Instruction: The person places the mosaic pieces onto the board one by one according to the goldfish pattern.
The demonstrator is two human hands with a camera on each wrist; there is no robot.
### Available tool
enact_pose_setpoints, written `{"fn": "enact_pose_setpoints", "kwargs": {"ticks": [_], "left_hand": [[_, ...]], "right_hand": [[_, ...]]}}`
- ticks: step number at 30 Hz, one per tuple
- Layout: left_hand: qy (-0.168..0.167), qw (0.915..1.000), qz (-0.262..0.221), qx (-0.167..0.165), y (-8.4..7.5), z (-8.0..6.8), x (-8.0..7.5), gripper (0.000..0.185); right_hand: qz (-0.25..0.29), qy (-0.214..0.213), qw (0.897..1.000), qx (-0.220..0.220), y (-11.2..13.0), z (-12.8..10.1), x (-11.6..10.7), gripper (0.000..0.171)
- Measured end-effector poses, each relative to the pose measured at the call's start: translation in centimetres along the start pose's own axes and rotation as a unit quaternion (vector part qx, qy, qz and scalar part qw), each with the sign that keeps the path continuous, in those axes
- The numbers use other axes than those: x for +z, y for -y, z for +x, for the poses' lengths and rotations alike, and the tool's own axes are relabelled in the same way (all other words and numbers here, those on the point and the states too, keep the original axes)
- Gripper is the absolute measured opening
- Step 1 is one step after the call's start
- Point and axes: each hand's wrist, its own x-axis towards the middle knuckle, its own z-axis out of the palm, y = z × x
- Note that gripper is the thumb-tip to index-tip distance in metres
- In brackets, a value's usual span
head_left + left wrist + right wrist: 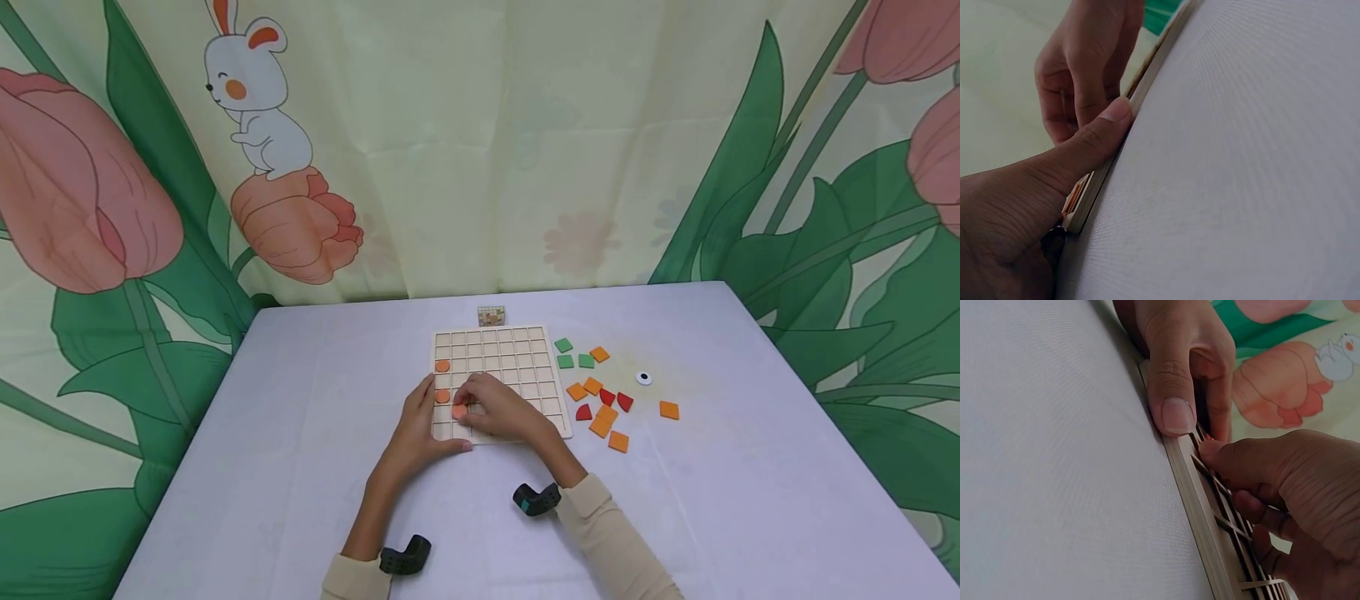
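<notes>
My right hand [498, 408] pinches an orange tile [459, 411] over the grid board [525, 354] near the bench's middle; my left hand [420, 429] lies flat, steadying the board's near-left edge. I judge the tile light, stiff and slick: grip its edges.

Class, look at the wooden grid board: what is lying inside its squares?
The grid board holds orange pieces along its left column; the right hand presses another in. The hands cover some squares.
</notes>
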Motion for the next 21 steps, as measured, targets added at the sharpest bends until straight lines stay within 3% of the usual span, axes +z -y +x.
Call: {"fn": "enact_pose_setpoints", "kwargs": {"ticks": [7,21], "left_hand": [[-0.005,0.9999,0.002,0.015,0.07,-0.06,-0.02,0.129],[0.004,0.9999,0.007,0.007,-0.05,0.09,-0.11,0.129]], "right_hand": [[0.014,0.001,1.0,0.006,-0.15,-0.06,0.1,0.02],[0.02,0.003,1.0,0.007,-0.03,-0.04,-0.12,0.019]]}}
